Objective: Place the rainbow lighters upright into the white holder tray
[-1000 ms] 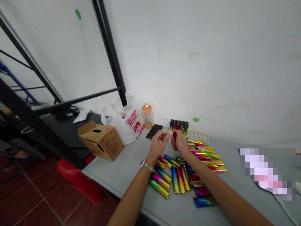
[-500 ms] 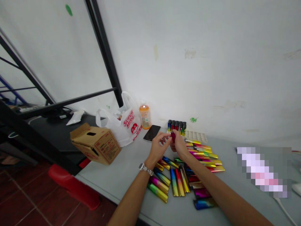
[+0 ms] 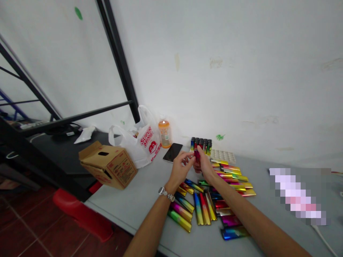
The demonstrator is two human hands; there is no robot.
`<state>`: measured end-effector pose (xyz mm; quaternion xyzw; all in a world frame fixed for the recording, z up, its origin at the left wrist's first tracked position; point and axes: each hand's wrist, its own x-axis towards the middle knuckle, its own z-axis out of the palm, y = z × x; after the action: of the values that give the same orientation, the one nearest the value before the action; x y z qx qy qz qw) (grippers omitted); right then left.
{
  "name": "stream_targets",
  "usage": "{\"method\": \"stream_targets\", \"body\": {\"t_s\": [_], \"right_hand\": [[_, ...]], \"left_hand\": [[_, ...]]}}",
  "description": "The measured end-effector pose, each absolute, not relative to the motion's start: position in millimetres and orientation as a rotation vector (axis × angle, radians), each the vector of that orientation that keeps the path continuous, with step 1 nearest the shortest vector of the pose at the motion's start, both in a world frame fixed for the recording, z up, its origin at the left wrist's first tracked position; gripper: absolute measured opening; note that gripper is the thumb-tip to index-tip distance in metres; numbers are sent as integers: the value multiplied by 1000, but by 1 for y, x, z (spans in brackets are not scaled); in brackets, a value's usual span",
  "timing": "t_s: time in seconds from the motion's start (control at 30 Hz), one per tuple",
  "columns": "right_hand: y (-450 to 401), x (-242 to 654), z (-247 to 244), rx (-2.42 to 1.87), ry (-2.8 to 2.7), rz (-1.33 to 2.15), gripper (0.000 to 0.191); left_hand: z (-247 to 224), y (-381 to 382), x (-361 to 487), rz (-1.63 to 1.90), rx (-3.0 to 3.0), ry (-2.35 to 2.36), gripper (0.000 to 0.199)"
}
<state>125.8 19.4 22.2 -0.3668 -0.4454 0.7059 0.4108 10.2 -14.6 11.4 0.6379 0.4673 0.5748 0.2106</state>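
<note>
Grey table (image 3: 128,200) is carrying loose metallic lighters (image 3: 205,208); upright batch (image 3: 205,144) is standing just beyond the hands. Change: left hand (image 3: 180,166) is now meeting the held piece, so both hands are working it. Right hand (image 3: 205,166) is clamping the dark-red lighter (image 3: 196,155); left thumb and index are almost closing, tips apparently touching its side, can't tell if pinching.

Head view: moderate, diffuse indoor light; wide-angle lean; one area pixelated.
Flat white painted wall (image 3: 227,89) lit fairly evenly, greyish; light direction cannot be told. Dark red tiled floor (image 3: 34,228) dim. Narrow glints along slim, glossy, multicoloured metallic cases (image 3: 205,208); shadows soft. Straight black metal post (image 3: 118,53) tilts strongly. Small print on brown cardboard box (image 3: 122,169) soft, unreadable. Coarse mosaic (image 3: 297,196) masks detail at right.
</note>
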Motion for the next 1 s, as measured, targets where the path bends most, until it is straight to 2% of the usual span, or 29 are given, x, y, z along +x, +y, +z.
{"method": "stream_targets", "body": {"t_s": [0.27,0.37,0.43,0.53,0.67,0.73,0.83,1.0], "right_hand": [[22,128,15,-837,-1217,1730,62],[21,134,17,-795,-1297,1603,51],[24,141,19,-763,-1377,1461,42],[32,154,24,-780,-1574,1141,34],[49,163,31,-940,-1726,653,27],[60,161,34,-964,-1783,549,27],[77,153,35,-947,-1949,435,31],[97,138,37,-1078,-2281,106,19]], "left_hand": [[12,-15,11,1596,1764,1303,25],[12,-15,4,1553,1790,1393,23],[12,-16,-5,1443,1865,1474,17],[10,-20,-22,1086,2027,1466,10],[6,-23,-33,769,2042,1366,25],[4,-23,-31,695,2072,1322,31],[2,-21,-25,642,2122,1300,28],[2,-23,-20,586,2138,1312,25]]}}
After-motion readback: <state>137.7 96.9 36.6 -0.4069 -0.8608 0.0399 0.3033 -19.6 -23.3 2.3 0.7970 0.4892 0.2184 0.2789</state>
